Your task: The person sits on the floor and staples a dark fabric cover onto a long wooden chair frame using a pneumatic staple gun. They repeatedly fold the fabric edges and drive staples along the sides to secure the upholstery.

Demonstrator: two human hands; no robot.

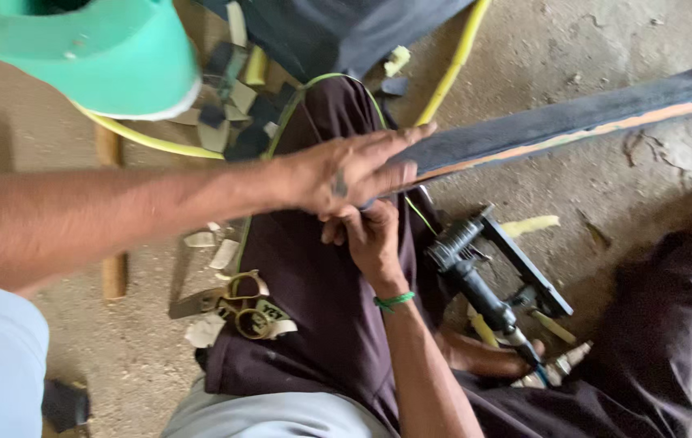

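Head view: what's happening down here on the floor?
A person sits on a dusty floor and presses the left hand flat on the end of a long dark padded strip lying across a knee. The right hand grips underneath it. Scissors lie by the thigh, a black stapler-like tool rests between the legs, and foam scraps are scattered about.

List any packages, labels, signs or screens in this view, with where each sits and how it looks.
No packages, labels, signs or screens show.
Nearest to one: a small dark mark on the back of the left hand, too blurred to make out.
That hand presses a long dark strip with an orange edge; the right hand grips beneath it.
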